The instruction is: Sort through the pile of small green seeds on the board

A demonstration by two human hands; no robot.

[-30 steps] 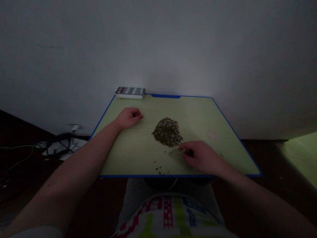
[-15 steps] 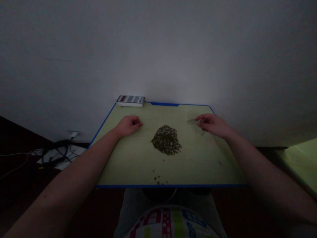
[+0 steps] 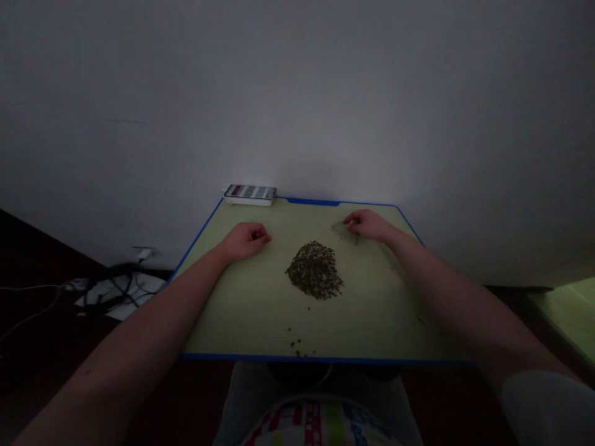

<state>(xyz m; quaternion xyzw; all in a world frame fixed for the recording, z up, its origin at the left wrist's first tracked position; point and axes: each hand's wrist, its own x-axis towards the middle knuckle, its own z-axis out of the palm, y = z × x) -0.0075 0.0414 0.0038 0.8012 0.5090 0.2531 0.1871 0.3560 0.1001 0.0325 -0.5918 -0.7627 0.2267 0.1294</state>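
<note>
A mound of small dark green-brown grains [image 3: 315, 271] lies mid-table, and several stray grains [image 3: 295, 344] are scattered near the front edge. To its left my left hand [image 3: 245, 240] rests on the tabletop, fingers curled in and thumb against them; nothing shows in it. Beyond the mound on the right, my right hand [image 3: 365, 224] pinches a thin see-through piece of plastic [image 3: 341, 232], held low at the table surface. Its exact kind is hard to make out in the dim light.
The pale yellow-green table [image 3: 242, 322] has a blue rim and stands against a grey wall [image 3: 307, 93]. A phone [image 3: 251, 191] lies on a white box [image 3: 250, 201] at the back left corner. Black cables [image 3: 111, 272] and a plug are on the left, below table level.
My right hand has moved left and nearer the mound, carrying the clear plastic piece. My left hand keeps its place on the table. The whole view has shifted slightly.
</note>
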